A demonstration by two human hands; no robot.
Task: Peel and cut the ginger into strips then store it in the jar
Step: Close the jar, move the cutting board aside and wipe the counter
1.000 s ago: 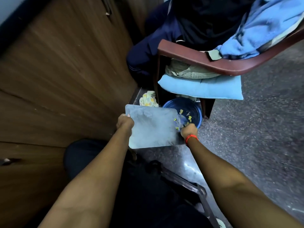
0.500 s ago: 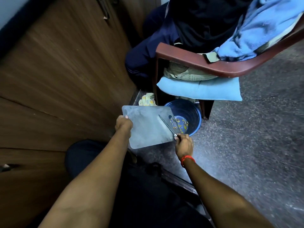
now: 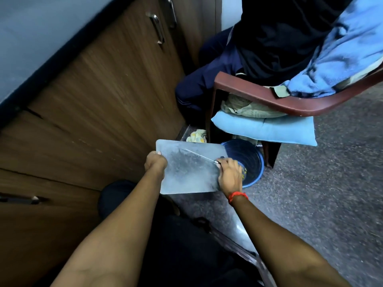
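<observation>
I hold a grey cutting board (image 3: 186, 168) over the floor, beside a blue bin (image 3: 251, 160). My left hand (image 3: 155, 163) grips the board's left edge. My right hand (image 3: 229, 175) grips a knife (image 3: 200, 155) at the board's right edge, with the thin blade lying flat across the board's top and pointing up-left. Yellowish scraps (image 3: 244, 172) show in the bin just past my right knuckles. The board's surface looks bare. No ginger piece or jar is in view.
Wooden cabinet doors (image 3: 99, 104) rise on the left. A brown chair (image 3: 269, 96) piled with blue cloth and a light-blue cushion (image 3: 265, 129) stands over the bin. A person in dark trousers (image 3: 207, 79) sits behind. A crumpled yellow wrapper (image 3: 195, 136) lies on the speckled floor (image 3: 321, 193).
My right hand has moved the knife from the board's right edge, where it pushed scraps into the bin, back up across the board. The view has also tilted up slightly.
</observation>
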